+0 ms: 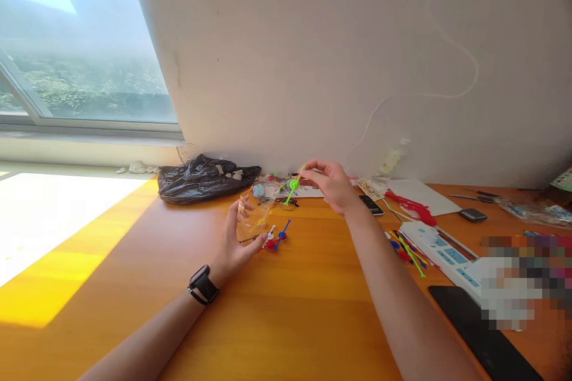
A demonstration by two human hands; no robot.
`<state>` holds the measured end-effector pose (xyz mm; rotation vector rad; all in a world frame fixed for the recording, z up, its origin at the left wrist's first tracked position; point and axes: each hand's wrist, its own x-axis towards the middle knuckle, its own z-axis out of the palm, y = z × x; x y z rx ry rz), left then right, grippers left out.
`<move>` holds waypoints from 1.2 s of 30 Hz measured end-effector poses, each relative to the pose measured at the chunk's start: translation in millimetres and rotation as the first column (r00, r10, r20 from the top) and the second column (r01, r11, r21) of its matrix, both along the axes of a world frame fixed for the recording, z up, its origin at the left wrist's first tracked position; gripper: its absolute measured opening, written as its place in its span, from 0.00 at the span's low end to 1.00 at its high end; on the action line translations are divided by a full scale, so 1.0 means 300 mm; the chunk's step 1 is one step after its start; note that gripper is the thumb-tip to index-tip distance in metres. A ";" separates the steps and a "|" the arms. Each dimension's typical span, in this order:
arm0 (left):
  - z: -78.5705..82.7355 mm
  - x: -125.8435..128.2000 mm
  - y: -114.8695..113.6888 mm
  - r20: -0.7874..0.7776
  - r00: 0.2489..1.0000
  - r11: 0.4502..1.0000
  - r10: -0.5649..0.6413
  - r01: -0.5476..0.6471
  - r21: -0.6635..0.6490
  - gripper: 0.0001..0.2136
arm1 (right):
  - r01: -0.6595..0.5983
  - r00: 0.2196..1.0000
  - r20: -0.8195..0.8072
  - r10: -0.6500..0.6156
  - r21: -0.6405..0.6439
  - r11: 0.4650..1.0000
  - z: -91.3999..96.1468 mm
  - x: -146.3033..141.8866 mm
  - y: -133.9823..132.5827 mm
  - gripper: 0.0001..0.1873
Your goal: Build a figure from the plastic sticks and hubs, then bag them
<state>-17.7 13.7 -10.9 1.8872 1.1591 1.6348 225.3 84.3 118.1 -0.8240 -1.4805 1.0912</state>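
My left hand, with a black watch on its wrist, holds a small clear plastic bag upright on the orange wooden table. My right hand is raised a little above the table to the right of the bag and pinches a green plastic stick with a round head between its fingertips. Just right of the bag lie small red, white and blue stick pieces.
A crumpled black plastic bag lies by the wall. More coloured sticks, a white printed box, red pieces, two phones, white paper and a black flat object crowd the right side. A window is at left.
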 end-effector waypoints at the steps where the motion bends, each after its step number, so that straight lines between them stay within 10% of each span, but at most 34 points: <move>1: 0.002 0.005 -0.006 -0.013 1.000 1.000 0.006 -0.006 0.001 0.35 | 0.014 0.999 -0.052 -0.011 0.045 0.999 0.030 0.000 -0.023 0.12; 7: 0.011 0.025 -0.032 0.000 1.000 1.000 -0.019 0.019 0.013 0.38 | 0.002 1.000 0.027 -0.012 0.339 0.941 0.105 -0.075 -0.153 0.05; 17: 0.031 0.035 -0.045 0.075 0.996 0.997 -0.040 0.035 0.070 0.42 | -0.233 0.837 0.542 -0.073 0.473 0.850 0.038 -0.178 -0.221 0.06; 26: 0.012 0.004 -0.018 -0.015 0.989 0.976 0.144 -0.140 0.168 0.42 | -0.107 0.920 0.372 -0.123 0.540 0.835 0.048 -0.168 -0.190 0.06; 30: 0.026 0.000 -0.014 -0.037 0.980 0.965 0.195 -0.185 0.188 0.39 | 0.129 0.923 0.251 -0.292 0.511 0.850 -0.054 -0.183 -0.077 0.09; 36: 0.015 -0.002 -0.010 -0.033 0.982 0.965 0.187 -0.177 0.191 0.39 | -0.093 0.681 0.715 -0.155 0.295 0.951 -0.275 -0.207 0.021 0.08</move>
